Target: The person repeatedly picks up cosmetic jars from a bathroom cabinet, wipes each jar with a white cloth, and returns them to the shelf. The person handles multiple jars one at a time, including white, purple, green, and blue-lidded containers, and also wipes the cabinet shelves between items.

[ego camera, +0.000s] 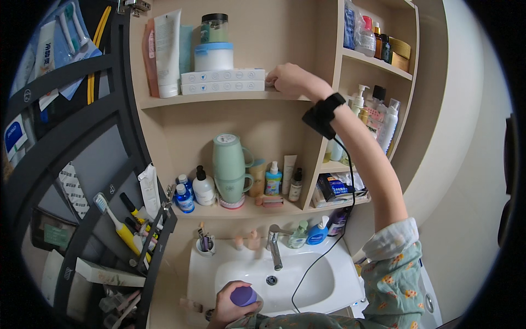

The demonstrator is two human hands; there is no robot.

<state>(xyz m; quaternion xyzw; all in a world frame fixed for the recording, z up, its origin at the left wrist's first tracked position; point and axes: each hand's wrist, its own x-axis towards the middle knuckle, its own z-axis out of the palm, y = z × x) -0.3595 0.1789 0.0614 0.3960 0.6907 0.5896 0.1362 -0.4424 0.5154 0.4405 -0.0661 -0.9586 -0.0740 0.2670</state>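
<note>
My left hand (232, 306) grips a cylindrical container with a purple top (243, 296) over the front edge of the white washbasin (201, 271). High up, my right hand (289, 80) reaches onto the top shelf (246, 97) of an opened wall cabinet. Its fingers are bent beside the right end of two stacked white boxes (223, 82); whether they hold anything cannot be told. On those boxes stand a white jar with a blue lid (213, 57) and a dark-lidded jar (214, 28). A black strapped device (324, 115) with a cable circles my right wrist.
Two stacked green mugs (228, 160) stand among bottles on the lower shelf. The cabinet door (119, 135), hung with toothbrushes and tubes, swings out at left. Bottles fill the right shelves (374, 63). A black cable (318, 259) droops across the basin beside the faucet (274, 246).
</note>
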